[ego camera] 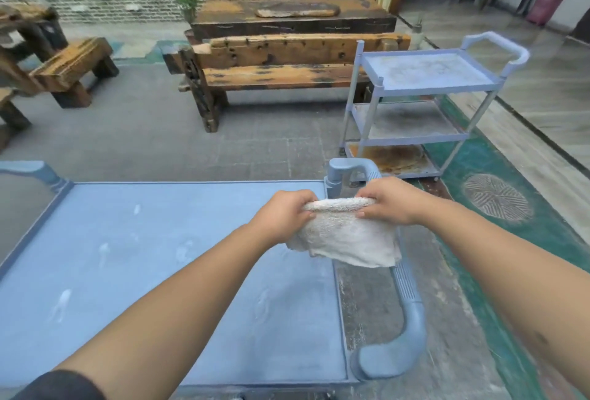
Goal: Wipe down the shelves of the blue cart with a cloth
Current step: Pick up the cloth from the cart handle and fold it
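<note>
Blue cart: top shelf lies directly below me, dusty, with pale smears showing. My left hand pinches the left end of the cloth; my right hand grips the right end, near the handle. The cloth hangs above the shelf's right edge. Judgement: still preparing the cloth; next, lower it flat and wipe.

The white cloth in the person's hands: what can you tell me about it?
The cloth is an off-white terry towel, rough and looped in texture, folded over along its top edge. The left hand and right hand each pinch that fold at one end, so it hangs limp between them above the near cart's blue top shelf, beside the handle. It looks slightly dingy.
</note>
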